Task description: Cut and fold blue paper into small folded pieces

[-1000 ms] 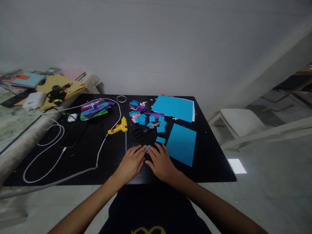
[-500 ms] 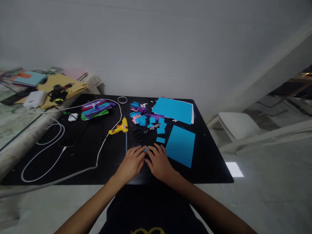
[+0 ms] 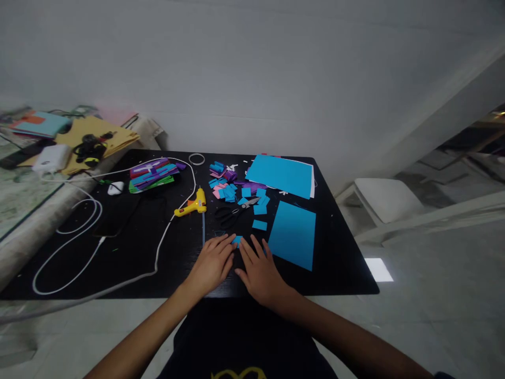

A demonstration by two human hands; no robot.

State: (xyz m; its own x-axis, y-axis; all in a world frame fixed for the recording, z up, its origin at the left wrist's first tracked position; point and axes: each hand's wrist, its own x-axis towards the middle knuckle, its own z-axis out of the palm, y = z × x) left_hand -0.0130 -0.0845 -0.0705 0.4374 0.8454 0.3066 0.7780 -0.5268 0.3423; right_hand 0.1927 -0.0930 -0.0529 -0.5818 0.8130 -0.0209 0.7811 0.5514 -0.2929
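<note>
Both hands lie at the front middle of the black table (image 3: 138, 273). Between their fingertips is a small blue paper piece (image 3: 237, 240), partly covered by the fingers. My left hand (image 3: 213, 263) touches its left side, fingers stretched forward. Spread fingers of my right hand (image 3: 260, 268) rest flat at its right side. Just beyond the hands lie black-handled scissors (image 3: 234, 210) with parted blades, and a cut blue rectangle (image 3: 259, 225). A large blue sheet (image 3: 293, 234) is right of my right hand. The yellow glue gun (image 3: 192, 204) lies ahead of my left hand.
Cut blue, pink and purple pieces (image 3: 224, 189) lie behind the scissors. More blue sheets (image 3: 280, 175) are at the back right. Colored strips (image 3: 153, 175) and a white cable (image 3: 160, 247) occupy the left. A white chair (image 3: 382, 200) stands to the right.
The fingers of my right hand have straightened and spread, and more of the small blue piece shows between the hands. The whole view has shifted slightly.
</note>
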